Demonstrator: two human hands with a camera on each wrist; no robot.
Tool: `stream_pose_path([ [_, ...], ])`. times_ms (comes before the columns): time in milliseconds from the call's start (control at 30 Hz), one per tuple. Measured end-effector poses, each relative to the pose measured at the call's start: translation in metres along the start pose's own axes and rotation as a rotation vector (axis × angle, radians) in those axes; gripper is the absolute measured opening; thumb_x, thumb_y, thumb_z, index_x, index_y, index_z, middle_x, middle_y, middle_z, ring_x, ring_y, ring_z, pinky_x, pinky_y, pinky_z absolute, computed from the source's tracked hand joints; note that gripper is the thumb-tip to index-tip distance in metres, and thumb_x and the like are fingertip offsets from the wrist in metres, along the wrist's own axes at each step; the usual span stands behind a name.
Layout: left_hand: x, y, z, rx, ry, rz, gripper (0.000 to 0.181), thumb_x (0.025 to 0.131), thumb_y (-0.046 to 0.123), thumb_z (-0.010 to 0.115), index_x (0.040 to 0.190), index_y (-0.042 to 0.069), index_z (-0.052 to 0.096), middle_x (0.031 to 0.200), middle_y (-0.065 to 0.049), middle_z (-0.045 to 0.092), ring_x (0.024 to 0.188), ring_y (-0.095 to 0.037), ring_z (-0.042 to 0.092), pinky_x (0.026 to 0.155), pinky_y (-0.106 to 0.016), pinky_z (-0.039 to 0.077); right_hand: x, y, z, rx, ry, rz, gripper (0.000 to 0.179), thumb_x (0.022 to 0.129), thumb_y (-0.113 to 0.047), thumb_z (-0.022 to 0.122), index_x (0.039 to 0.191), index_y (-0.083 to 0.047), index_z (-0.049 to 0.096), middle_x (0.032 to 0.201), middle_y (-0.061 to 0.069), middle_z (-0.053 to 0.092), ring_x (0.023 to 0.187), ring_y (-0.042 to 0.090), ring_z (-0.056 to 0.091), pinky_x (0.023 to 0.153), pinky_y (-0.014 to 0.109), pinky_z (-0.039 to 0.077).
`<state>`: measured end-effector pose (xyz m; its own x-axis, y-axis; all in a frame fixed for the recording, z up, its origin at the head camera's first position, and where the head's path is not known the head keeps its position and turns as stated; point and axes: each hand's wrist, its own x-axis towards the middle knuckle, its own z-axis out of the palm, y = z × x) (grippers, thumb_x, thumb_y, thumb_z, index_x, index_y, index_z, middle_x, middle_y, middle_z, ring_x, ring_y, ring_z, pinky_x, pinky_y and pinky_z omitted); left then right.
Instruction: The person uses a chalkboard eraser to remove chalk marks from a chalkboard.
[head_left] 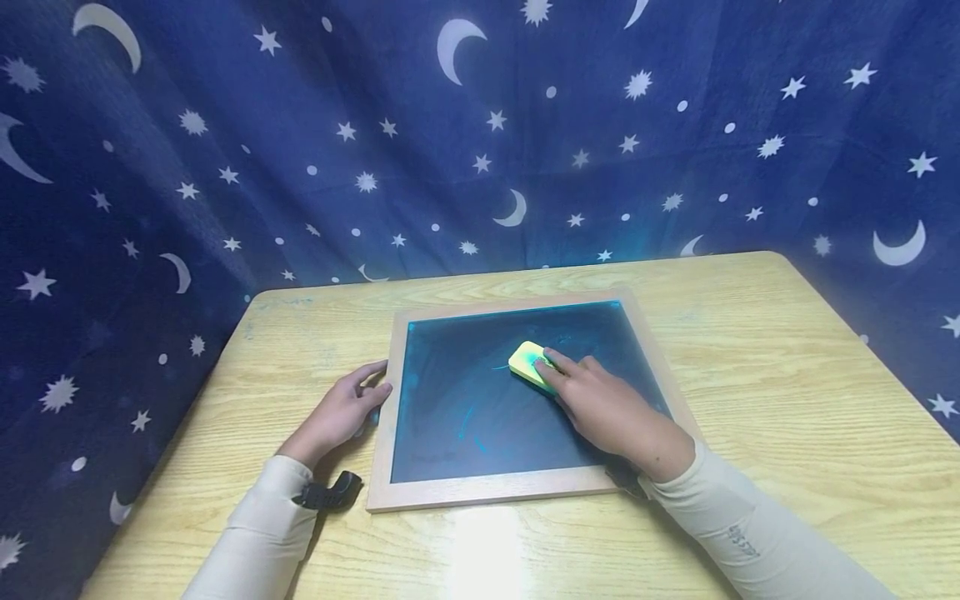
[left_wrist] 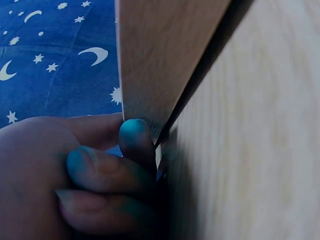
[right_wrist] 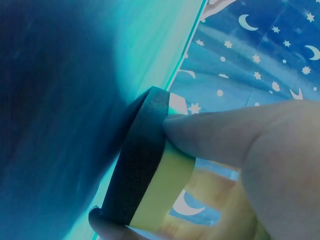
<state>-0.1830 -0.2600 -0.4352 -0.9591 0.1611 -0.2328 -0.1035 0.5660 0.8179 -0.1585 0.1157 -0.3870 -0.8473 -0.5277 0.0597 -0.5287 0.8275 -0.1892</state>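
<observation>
A wood-framed chalkboard (head_left: pixel 442 375) lies flat on the table, its dark surface carrying a few thin blue chalk marks and smears. My right hand (head_left: pixel 611 412) grips a yellow eraser (head_left: pixel 527 357) near the board's middle. In the right wrist view, the thumb presses one side of the eraser (right_wrist: pixel 162 180), whose dark felt faces the board. At the left side of the frame is my left hand (head_left: pixel 339 412), holding the wooden edge. The left wrist view shows its curled fingers (left_wrist: pixel 102 170), blue with chalk at the tips, against the frame (left_wrist: pixel 155 60).
The light wooden table (head_left: pixel 780 358) extends around the board, with blue chalk smudges near its back left corner. A dark blue curtain (head_left: pixel 420 108) with moons and stars hangs behind and at both sides. Black straps (head_left: pixel 330 493) circle the wrists over pale sleeves.
</observation>
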Motion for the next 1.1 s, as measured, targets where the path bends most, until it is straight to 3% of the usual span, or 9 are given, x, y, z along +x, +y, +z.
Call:
stream_pose_path([
  [233,-0.001,0.001,0.0,-0.003,-0.003,-0.008,0.061,0.106,0.037,0.05,0.157,0.012,0.029,0.077,-0.003,0.065,0.05,-0.01,0.045,0.045,-0.026,0.039,0.0,0.004,-0.001,-0.003,0.013,0.029,0.052,0.096,0.004,0.054,0.147,-0.008,0.051,0.153,0.018,0.045,0.119,0.053,0.055,0.069,0.053,0.056],
  [433,0.0,0.0,0.001,-0.011,0.002,-0.023,0.059,0.106,0.037,0.05,0.157,0.015,0.03,0.075,-0.005,0.064,0.051,-0.012,0.044,0.046,-0.026,0.039,0.001,0.009,-0.002,-0.038,0.038,0.04,0.052,0.094,0.003,0.058,0.145,-0.005,0.052,0.149,0.021,0.049,0.11,0.048,0.059,0.069,0.05,0.057],
  [600,0.0,0.0,0.0,0.01,0.004,-0.008,0.06,0.106,0.036,0.049,0.157,0.012,0.029,0.078,-0.004,0.065,0.056,-0.012,0.048,0.048,-0.026,0.04,0.002,0.014,-0.006,-0.063,0.058,0.055,0.05,0.092,0.004,0.06,0.142,-0.003,0.055,0.145,0.024,0.052,0.106,0.049,0.061,0.077,0.054,0.056],
  [733,0.001,0.001,0.0,-0.001,0.003,-0.016,0.059,0.106,0.035,0.049,0.157,0.012,0.029,0.074,-0.003,0.063,0.049,-0.011,0.042,0.044,-0.025,0.037,0.002,0.016,-0.008,-0.075,0.069,0.071,0.049,0.092,0.004,0.059,0.141,-0.003,0.056,0.143,0.025,0.054,0.105,0.048,0.063,0.084,0.055,0.055],
  [867,0.001,0.001,0.001,-0.013,-0.002,-0.018,0.059,0.106,0.035,0.049,0.157,0.013,0.029,0.072,-0.004,0.062,0.048,-0.011,0.039,0.044,-0.025,0.037,0.002,0.015,-0.009,-0.084,0.059,0.078,0.049,0.093,0.004,0.059,0.141,-0.003,0.056,0.143,0.024,0.054,0.106,0.048,0.062,0.083,0.055,0.055],
  [967,0.001,-0.001,0.0,-0.004,0.004,-0.003,0.06,0.106,0.035,0.05,0.157,0.011,0.029,0.081,-0.004,0.068,0.055,-0.01,0.049,0.048,-0.026,0.041,0.002,0.013,-0.009,-0.087,0.046,0.081,0.05,0.093,0.004,0.058,0.142,-0.003,0.055,0.145,0.024,0.053,0.106,0.048,0.062,0.081,0.055,0.056],
  [1100,0.001,-0.001,0.0,-0.011,-0.001,-0.003,0.06,0.106,0.035,0.049,0.157,0.011,0.029,0.082,-0.005,0.068,0.053,-0.01,0.049,0.048,-0.026,0.041,0.002,0.01,-0.006,-0.084,0.032,0.065,0.049,0.094,0.003,0.057,0.143,-0.004,0.054,0.147,0.023,0.051,0.108,0.05,0.061,0.074,0.053,0.057],
])
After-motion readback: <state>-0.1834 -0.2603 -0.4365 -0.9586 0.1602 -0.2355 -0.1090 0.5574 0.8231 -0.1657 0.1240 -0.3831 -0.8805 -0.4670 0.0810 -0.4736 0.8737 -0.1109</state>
